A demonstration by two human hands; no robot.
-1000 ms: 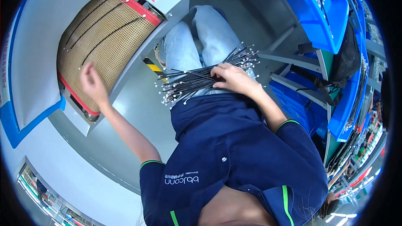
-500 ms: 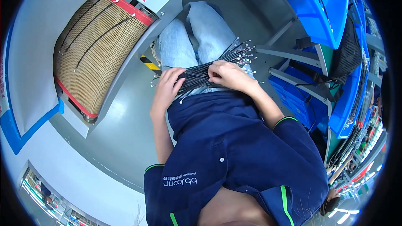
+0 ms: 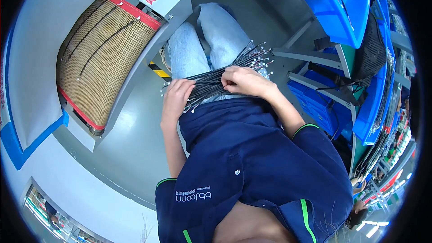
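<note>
Bundle: in the head view, the bundle of black cables (image 3: 209, 83) lay crosswise over the lap, on the light-blue jeans (image 3: 188, 51); its white connectors (image 3: 262, 58) fanned out past both ends.
Left hand: the left hand (image 3: 178, 93) was bent over the bundle's left end, grasping cables between thumb and fingers; a few connectors poked out beyond it.
Right hand: the right hand (image 3: 245, 81) rested on the bundle, right of its middle; thumb and fingertips were drawn together against the cables; whether they had caught one, I cannot tell.
Mesh belt: well to the left of the bundle and farther ahead, the tan, red-edged mesh belt (image 3: 123, 47) carried three thin black cables, apart from one another.
Striped tape: yellow-and-black tape (image 3: 159, 70) showed just beyond the bundle's left end.
Bins: a blue bin (image 3: 344, 15) stood well to the bundle's right and ahead; more blue bins curved down that side.
</note>
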